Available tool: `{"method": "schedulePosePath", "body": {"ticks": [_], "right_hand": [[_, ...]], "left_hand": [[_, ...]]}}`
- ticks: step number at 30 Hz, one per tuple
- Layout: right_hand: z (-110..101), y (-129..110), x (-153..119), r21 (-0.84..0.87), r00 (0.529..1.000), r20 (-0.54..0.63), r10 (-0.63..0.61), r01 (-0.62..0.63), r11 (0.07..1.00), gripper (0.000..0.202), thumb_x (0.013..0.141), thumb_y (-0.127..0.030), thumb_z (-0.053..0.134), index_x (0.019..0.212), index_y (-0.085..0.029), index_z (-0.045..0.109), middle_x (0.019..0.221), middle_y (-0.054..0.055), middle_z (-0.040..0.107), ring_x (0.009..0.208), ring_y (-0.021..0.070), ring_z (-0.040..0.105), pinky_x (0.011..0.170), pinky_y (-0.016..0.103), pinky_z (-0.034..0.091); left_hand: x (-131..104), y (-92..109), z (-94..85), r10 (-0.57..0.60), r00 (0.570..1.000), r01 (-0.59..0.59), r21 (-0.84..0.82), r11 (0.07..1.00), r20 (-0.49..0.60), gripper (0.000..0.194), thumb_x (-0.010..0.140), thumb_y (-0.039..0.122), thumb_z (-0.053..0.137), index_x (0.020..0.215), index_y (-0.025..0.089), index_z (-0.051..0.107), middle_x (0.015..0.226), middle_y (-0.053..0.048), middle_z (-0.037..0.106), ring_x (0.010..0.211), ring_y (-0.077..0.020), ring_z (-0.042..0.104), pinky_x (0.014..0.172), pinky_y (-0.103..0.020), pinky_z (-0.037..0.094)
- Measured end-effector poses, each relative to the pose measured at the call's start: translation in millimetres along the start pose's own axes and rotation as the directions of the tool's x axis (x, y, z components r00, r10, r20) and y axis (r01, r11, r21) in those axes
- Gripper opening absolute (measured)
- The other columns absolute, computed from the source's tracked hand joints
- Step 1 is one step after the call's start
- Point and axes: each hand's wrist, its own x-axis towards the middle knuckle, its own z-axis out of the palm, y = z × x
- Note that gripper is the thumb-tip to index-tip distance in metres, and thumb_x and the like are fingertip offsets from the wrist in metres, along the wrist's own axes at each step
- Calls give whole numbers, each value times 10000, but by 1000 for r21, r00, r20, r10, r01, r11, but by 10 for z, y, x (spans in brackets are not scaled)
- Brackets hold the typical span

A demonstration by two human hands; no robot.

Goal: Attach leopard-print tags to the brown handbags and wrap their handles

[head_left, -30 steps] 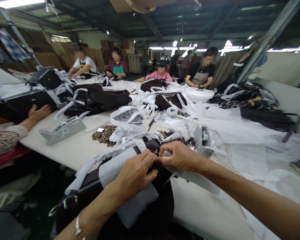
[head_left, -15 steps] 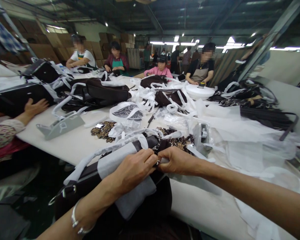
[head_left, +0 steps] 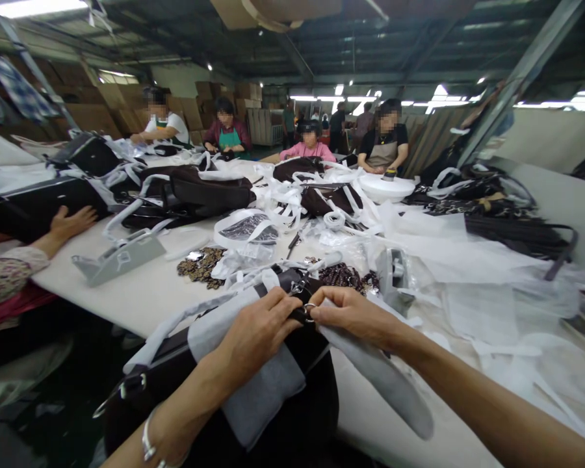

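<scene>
A dark handbag (head_left: pixel 316 396) leans against the table's near edge, with a white sheet (head_left: pixel 266 396) draped over its middle and its handle (head_left: pixel 175 322) wrapped in white. My left hand (head_left: pixel 260 328) is closed on the bag's upper right end. Just right of it, my right hand (head_left: pixel 353 316) pinches a silver metal ring (head_left: pixel 309 311) between thumb and fingers. From under the right hand hangs a strap wrapped in white (head_left: pixel 390 383). Exactly how the ring joins the bag is hidden by my fingers. A metal clasp (head_left: pixel 299 285) shows above the fingertips.
Patterned chains (head_left: pixel 199 268) and dark beaded strands (head_left: pixel 344 276) lie beyond the bag. A grey tape dispenser (head_left: pixel 119 257) stands left, another device (head_left: pixel 394 276) right. Several dark bags and white wrapping cover the far table. A co-worker's hand (head_left: pixel 71 224) rests on a bag at left; others work opposite.
The ring has come into clearer view between my hands. The white-wrapped strap under my right hand now hangs lower and nearer me. The view has tilted slightly upward.
</scene>
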Motion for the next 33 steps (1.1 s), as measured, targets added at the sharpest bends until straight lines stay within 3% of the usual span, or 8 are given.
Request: {"method": "schedulePosePath", "body": {"ticks": [2,5,7,10,14,21,30,33], "right_hand": [[10,-43,-36,-314,973,-115,-201,156,937,392,767,-354,728,1120,-223,618,953,19,674,823,179,610,751,299,479],[107,-43,-78,-643,856,-169,-489,280,713,580,771,-268,743,1302,-224,515,1242,87,605,1114,262,572,965,407,458],[209,9,-66,-733,775,-195,-601,292,614,431,841,-265,686,1248,-209,554,1246,107,605,1144,273,561,994,428,450],[345,112,18,-726,697,-304,-650,272,632,240,888,-256,631,1124,-217,617,1136,100,660,1079,261,600,965,416,478],[373,157,128,-597,691,-418,-590,281,752,293,867,-167,617,1154,-222,638,1120,79,680,1071,237,620,954,389,496],[234,-9,137,-490,782,-397,-480,262,832,269,733,-176,686,999,-194,723,950,48,718,879,200,665,835,323,514],[446,125,308,-529,661,-501,-559,278,802,298,715,-108,624,994,-188,691,977,73,698,957,234,633,898,357,495],[449,143,364,-549,647,-501,-575,275,789,285,724,-114,622,990,-193,688,971,73,695,961,237,626,902,360,492]], "left_hand": [[39,11,-26,-48,999,47,23,999,26,192,935,216,568,1126,229,581,969,-13,576,829,-170,611,729,-293,512],[107,27,-77,-100,994,100,10,995,31,176,920,211,590,1094,225,613,977,-12,590,845,-171,616,766,-301,506],[148,35,-105,-126,992,126,-3,992,21,159,915,205,596,1070,221,627,969,-13,607,876,-176,620,797,-305,495],[192,34,-130,-160,987,160,-21,987,19,133,906,202,605,1032,218,645,944,-14,633,894,-185,623,805,-310,483],[218,3,-146,-169,985,170,-79,982,25,125,884,204,634,1005,228,654,931,-4,653,884,-183,624,802,-311,469],[226,-61,-136,-148,989,149,-141,979,20,146,839,164,679,967,230,660,899,12,649,847,-169,613,770,-289,452],[251,-110,-26,-161,986,160,-16,987,-33,147,894,146,594,1028,197,624,937,-21,610,854,-177,607,780,-300,483],[263,-158,-10,-162,986,161,-10,987,-40,166,913,165,571,1062,215,623,952,-21,591,869,-172,611,789,-291,490]]}}
